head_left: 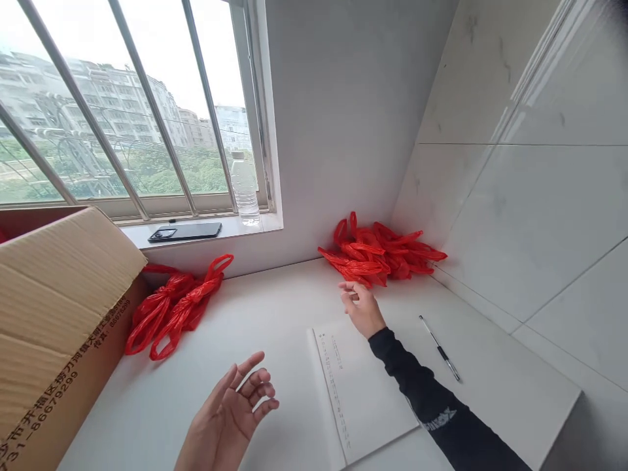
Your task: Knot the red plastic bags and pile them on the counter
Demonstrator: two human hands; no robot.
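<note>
Palm up, my left hand point(228, 418) is raised over the white table point(275, 307), its fingers loosely curled and apart with nothing in them. My right hand point(364, 310), in a black sleeve, is just in front of a heap of red plastic bags point(377, 252) by the wall corner. Its thumb and fingers are bent but apart, and nothing shows between them. Whether it touches the bags I cannot tell. Under the right forearm lies an open notebook point(366, 405) with handwritten lines, partly covered by the sleeve. A black-and-clear pen point(443, 353) is to its right.
Knotted red plastic bags point(184, 304) lie at the left beside an open cardboard box point(63, 314). On the windowsill are a phone point(186, 231) and a clear water bottle point(244, 190). A tiled wall point(540, 216) bounds the right side; metal bars point(157, 111) cross the window.
</note>
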